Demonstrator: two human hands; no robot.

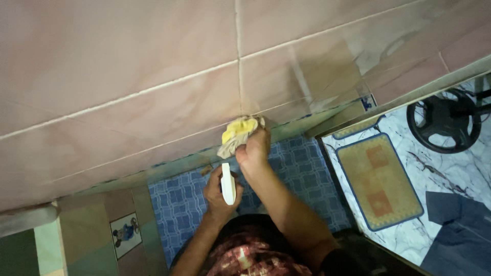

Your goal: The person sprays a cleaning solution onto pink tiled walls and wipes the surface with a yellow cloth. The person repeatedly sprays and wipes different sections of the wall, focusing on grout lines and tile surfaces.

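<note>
Cloth (238,134), yellow on one face and greyish-beige on the other, sits bunched in the right hand (254,148), which presses it against the pink wall tiles (153,66) right where a vertical grout line meets the lowest row. The fingers of that hand are clenched around the wad, so only its crumpled upper end shows. It looks soft and light, limp enough to fold into any shape, and probably grips best gathered in the fist as it is now, since a loose corner would flop. The left hand (217,191) is wrapped around a small white bottle (228,184), held upright just below the cloth and close to the right wrist. The bottle looks like rigid plastic, light, smooth and maybe slippery when wet; its body is the natural place to hold it. What is inside cannot be seen, as the plastic is opaque and the top is turned away. Below the hands lies a blue patterned floor (179,204), and farther right a doormat (378,179) rests on marbled flooring near a black fan (444,120).
</note>
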